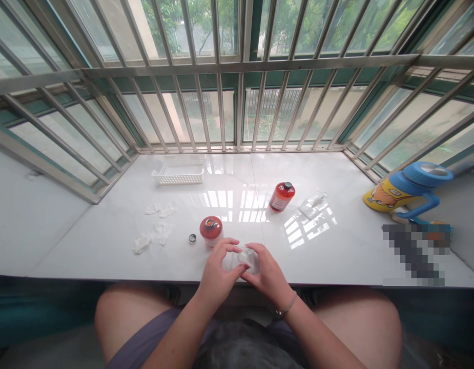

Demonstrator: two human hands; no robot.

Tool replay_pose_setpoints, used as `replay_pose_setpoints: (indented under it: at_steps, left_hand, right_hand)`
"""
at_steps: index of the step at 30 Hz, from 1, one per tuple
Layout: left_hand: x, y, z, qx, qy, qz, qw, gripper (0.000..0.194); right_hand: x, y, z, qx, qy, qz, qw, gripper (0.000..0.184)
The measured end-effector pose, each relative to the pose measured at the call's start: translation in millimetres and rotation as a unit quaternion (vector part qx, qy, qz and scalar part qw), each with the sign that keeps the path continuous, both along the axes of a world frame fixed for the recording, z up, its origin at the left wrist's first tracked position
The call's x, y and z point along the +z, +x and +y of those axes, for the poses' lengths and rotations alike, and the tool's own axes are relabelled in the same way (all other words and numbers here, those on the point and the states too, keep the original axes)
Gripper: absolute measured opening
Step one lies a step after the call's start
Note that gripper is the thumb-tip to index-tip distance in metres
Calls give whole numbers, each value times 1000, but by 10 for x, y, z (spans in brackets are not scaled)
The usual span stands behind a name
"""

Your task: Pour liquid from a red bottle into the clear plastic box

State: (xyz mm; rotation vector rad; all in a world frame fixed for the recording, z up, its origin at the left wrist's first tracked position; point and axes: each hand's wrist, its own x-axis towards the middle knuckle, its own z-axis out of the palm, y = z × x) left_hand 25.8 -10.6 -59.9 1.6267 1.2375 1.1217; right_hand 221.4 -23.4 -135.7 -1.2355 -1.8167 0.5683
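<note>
Close to the near edge of the white counter, my left hand (pixel 222 266) and my right hand (pixel 266 270) both have their fingers closed around a small clear plastic piece (pixel 244 258). Its exact kind is hard to make out, and the fingers cover part of it. Just beyond my left hand stands an uncapped red bottle (pixel 211 228), its lower part partly covered by the fingers. A small dark screw cap (pixel 192 238) lies left of that bottle. Farther back on the right is a second red bottle (pixel 282 197), with a black cap on it.
A clear plastic packet (pixel 313 205) lies right of the capped bottle. Crumpled white tissues (pixel 163 233) are on the left, with a white perforated basket (pixel 181 177) behind. At right stand a yellow and blue flask (pixel 398 190) and a blurred-out dark object (pixel 413 253). Metal bars (pixel 240 65) line the window.
</note>
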Motion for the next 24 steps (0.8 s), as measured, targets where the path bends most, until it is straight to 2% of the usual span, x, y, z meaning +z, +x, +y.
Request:
replay_pose_setpoints:
  at_steps: [8,14,24]
  left_hand:
    - [46,-1,10,-6,57,30,998,22]
    - [116,11,-15,-3,100,7,995,21]
    - [92,-133,-75,22,70,-34,997,22]
  right_hand:
    - [16,-6,0,1,-9,11,1000,68]
    - [12,-2,3,-1,-2,6,1000,67]
    - [36,1,-5,-4,-3,-1,1000,73]
